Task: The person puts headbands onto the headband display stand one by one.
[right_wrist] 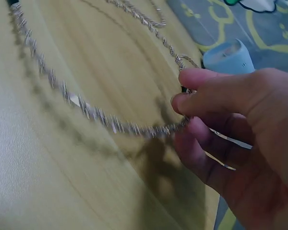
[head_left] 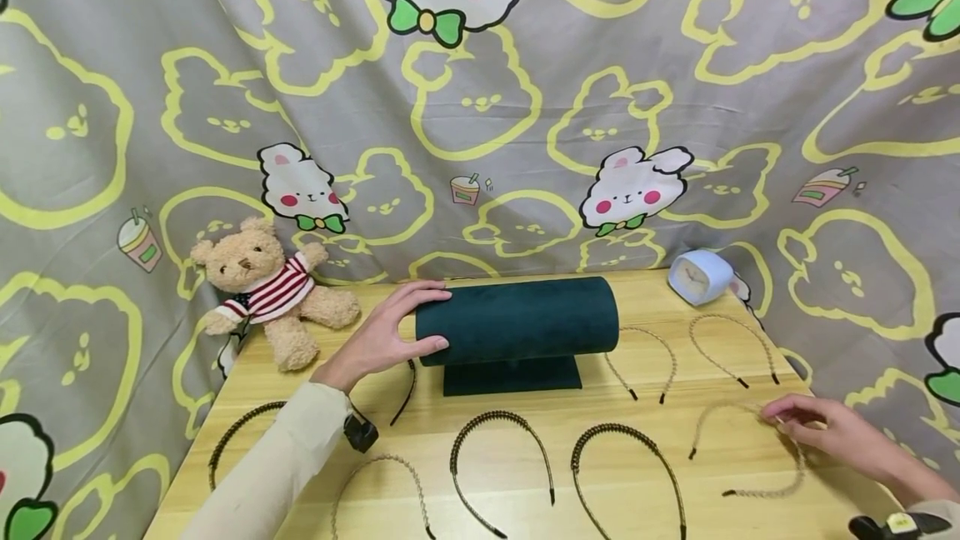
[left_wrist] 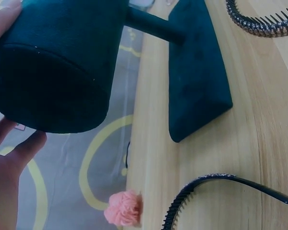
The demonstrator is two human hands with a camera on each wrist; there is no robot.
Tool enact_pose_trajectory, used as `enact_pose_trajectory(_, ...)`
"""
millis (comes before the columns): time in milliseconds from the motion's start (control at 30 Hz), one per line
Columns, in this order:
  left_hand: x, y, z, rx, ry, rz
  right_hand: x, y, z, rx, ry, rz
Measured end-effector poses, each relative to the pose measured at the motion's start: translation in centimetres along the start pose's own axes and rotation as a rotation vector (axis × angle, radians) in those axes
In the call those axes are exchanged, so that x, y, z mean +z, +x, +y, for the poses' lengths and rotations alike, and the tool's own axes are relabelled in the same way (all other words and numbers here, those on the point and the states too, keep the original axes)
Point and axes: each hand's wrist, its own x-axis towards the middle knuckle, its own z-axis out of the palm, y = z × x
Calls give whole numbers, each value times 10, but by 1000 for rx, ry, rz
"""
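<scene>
Twisted headband (right_wrist: 144, 130) is pinched in the right hand (head_left: 836, 433); left hand (head_left: 393, 327) clamps green stand (head_left: 525, 319).

Left arm: a pale cream sleeve (head_left: 273, 469), long and loosely cut, with soft creases toward the cuff, ending at the wrist above the bare left hand (head_left: 390, 327). A small, black, box-shaped wrist camera (head_left: 361, 433) sits beside this cuff. Right arm: a sleeve of similar pale cloth (head_left: 941, 513), visible only at its edge, behind the bare right hand (head_left: 832, 432). The black device (head_left: 866, 528) on this wrist bears a yellow and whitish label (head_left: 902, 522), its marking too small to read.
</scene>
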Motion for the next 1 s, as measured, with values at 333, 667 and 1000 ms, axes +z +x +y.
enact_pose_trajectory(333, 1, 0, 1, -2, 1, 0, -10, -11, -4, 377, 336, -96)
enact_pose_trajectory(667, 1, -1, 0, 2, 6, 8, -22, 0, -22, 296, 540, -118)
enact_pose_trajectory(1000, 2, -1, -1, 1, 2, 11, -20, 21, -58, 135, 493, -34)
